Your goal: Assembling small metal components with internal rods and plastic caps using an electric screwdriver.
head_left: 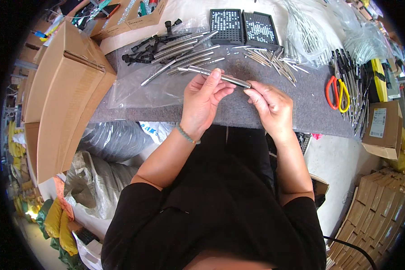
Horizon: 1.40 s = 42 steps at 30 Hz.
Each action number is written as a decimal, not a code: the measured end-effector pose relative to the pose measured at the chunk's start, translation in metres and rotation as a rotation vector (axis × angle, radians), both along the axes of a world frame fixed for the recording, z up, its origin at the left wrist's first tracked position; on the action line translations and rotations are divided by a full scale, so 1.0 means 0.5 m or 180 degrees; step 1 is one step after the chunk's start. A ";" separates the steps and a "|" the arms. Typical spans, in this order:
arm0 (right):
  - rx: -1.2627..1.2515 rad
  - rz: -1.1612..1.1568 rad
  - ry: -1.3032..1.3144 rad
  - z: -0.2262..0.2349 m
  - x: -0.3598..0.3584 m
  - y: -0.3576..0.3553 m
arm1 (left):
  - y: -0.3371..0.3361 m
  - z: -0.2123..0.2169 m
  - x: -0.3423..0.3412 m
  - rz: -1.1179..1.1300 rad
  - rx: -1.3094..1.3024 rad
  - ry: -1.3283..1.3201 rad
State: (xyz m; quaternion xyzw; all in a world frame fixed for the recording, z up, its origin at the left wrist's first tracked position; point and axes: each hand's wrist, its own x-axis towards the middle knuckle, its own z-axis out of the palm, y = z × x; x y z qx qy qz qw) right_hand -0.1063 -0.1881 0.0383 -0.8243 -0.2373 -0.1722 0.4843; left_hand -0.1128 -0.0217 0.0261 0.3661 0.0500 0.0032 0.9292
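Note:
A shiny metal tube with small holes is held at a slant above the grey work mat. My left hand, with a beaded bracelet on its wrist, is closed around the tube's left part, the thumb lying on top. At the tube's right end, my right hand pinches with thumb and fingertips. Whether a smaller piece sits in that pinch is hidden. Just beyond my left hand lies a pile of similar metal tubes on clear plastic, beside black plastic fittings.
Two black trays hold small pale pieces. Thin rods lie loose near a plastic bag of rods. Scissors with red and yellow handles rest beside black-topped rods. A tall cardboard box stands left, a smaller box right.

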 end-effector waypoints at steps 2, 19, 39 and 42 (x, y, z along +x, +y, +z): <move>0.0084 0.0020 0.0091 -0.001 0.000 0.000 | -0.003 0.006 0.000 0.0080 0.0023 0.0015; -0.0175 -0.0085 -0.0208 -0.005 0.007 -0.008 | -0.019 0.012 -0.009 0.0417 0.0443 -0.0102; -0.0815 0.0200 -0.0872 -0.003 0.010 -0.015 | -0.004 0.005 -0.012 0.0432 0.0504 -0.0073; -0.0599 0.0582 -0.0593 0.003 0.012 -0.024 | 0.004 0.003 -0.012 0.0230 0.0497 -0.0096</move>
